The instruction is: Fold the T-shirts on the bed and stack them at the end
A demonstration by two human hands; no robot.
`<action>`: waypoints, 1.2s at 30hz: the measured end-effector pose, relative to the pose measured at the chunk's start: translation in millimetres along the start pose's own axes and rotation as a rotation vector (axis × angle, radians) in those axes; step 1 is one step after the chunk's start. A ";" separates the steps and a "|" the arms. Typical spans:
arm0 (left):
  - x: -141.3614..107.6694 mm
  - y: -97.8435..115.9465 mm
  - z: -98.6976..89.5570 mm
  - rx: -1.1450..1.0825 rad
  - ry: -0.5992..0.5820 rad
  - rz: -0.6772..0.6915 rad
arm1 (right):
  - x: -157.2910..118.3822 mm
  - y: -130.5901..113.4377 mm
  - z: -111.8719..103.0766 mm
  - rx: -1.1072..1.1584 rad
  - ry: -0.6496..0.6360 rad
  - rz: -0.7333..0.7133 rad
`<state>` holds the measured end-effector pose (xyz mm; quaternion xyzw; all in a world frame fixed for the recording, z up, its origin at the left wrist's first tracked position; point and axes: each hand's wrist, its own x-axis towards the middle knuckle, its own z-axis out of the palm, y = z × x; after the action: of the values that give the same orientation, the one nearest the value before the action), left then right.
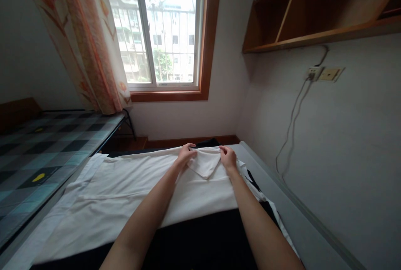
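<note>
A white cloth (125,190), which looks like a garment, lies spread and lightly creased over a black cloth (200,236). Along its far edge, my left hand (187,154) pinches the fabric between thumb and fingers. My right hand (228,157) grips the same edge a short way to the right, fingers curled in. Between the two hands a pointed white flap (205,165) hangs down toward me over the rest of the cloth. The fingertips of both hands are partly hidden by fabric and knuckles.
Under the cloths is a grey surface (300,215) along the right wall. On the left stands a bed with a checked cover (62,149). Beyond are a window (169,31) and a floral curtain (84,44). A wooden shelf (282,40) and a hanging cable (293,123) are at right.
</note>
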<state>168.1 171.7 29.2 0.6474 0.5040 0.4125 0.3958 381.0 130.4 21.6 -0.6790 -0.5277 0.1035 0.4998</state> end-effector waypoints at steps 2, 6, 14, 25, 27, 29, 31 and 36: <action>-0.8 -4.3 1.8 -0.001 0.013 0.009 | -0.7 2.0 0.4 0.016 0.009 0.001; -1.0 -8.9 2.9 0.010 0.075 0.031 | 0.4 5.5 1.2 0.101 0.041 0.024; -2.9 -9.2 0.8 -0.020 0.229 0.078 | 5.2 7.0 11.0 0.370 0.088 0.160; -7.3 -8.0 0.8 0.127 0.383 0.222 | 1.6 -1.6 6.2 0.264 0.157 -0.008; -8.1 -6.4 -0.1 0.143 0.380 0.216 | -1.0 -7.0 3.9 0.229 0.144 -0.034; -8.9 -5.0 -1.0 0.147 0.377 0.204 | -3.4 -11.2 3.1 0.191 0.121 -0.053; -9.6 -3.7 -1.7 0.147 0.375 0.193 | -4.9 -13.3 3.2 0.159 0.112 -0.064; -10.3 -1.6 -3.2 0.148 0.409 0.215 | -5.0 -11.1 2.6 0.153 0.168 -0.092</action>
<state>163.0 162.2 27.4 0.6276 0.5307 0.5368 0.1905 370.3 127.2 27.2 -0.6202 -0.5051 0.0630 0.5970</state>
